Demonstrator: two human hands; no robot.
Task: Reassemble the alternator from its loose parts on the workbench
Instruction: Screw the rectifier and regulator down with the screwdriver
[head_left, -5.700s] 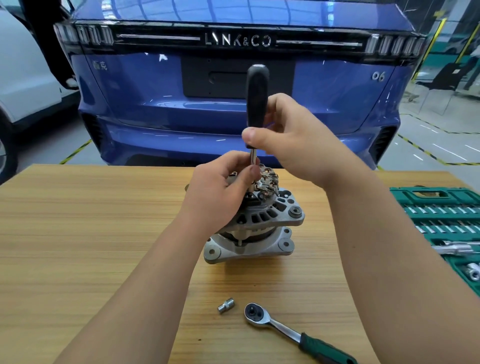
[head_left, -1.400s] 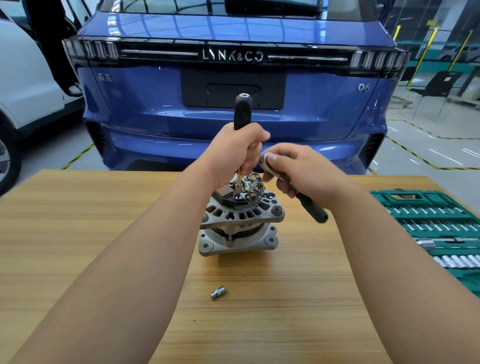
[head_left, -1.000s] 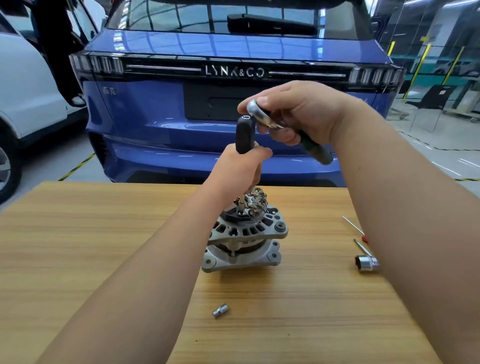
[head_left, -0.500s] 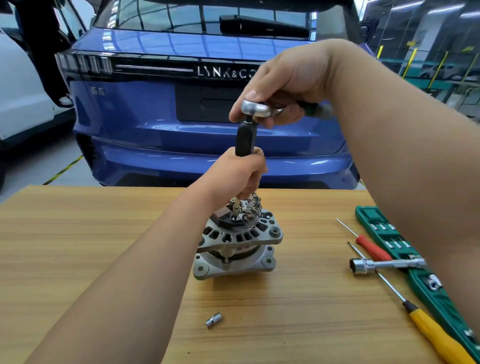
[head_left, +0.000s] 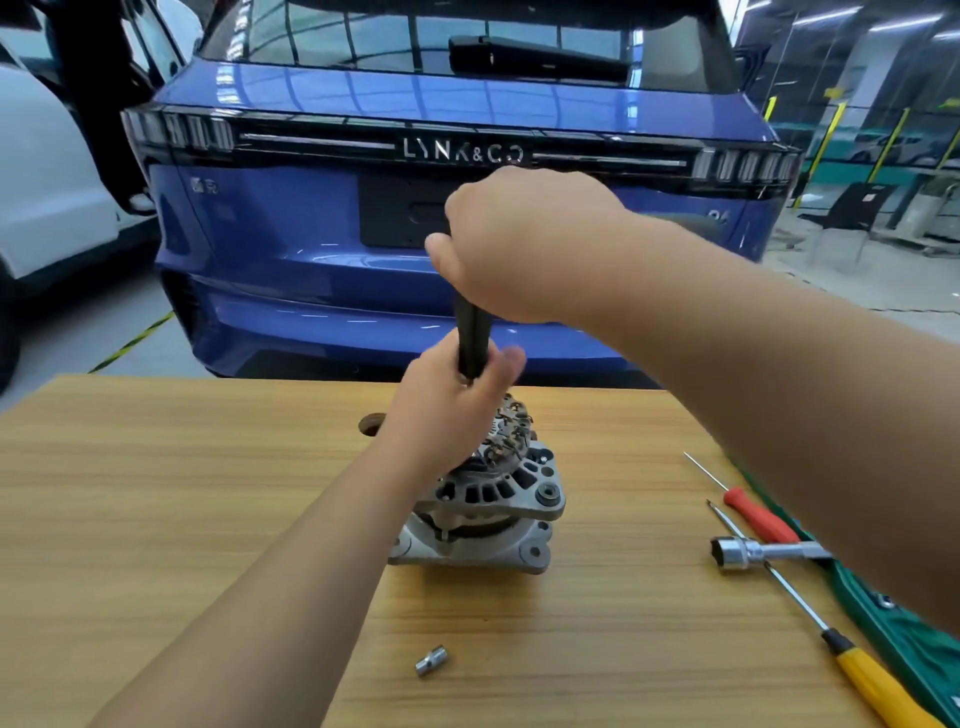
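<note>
The alternator stands upright mid-worktop. A black-handled driver rises from its top. The left hand has its fingers wrapped round the handle's lower end. The right hand is clenched over the upper end, and anything else in it is hidden. A small socket lies nearer the viewer, and red and yellow screwdrivers lie to the right.

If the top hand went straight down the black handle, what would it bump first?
Most likely the left hand, whose fingers grip the same handle just below the right hand, which grips a ratchet. The alternator sits under both, so it would come second.
</note>
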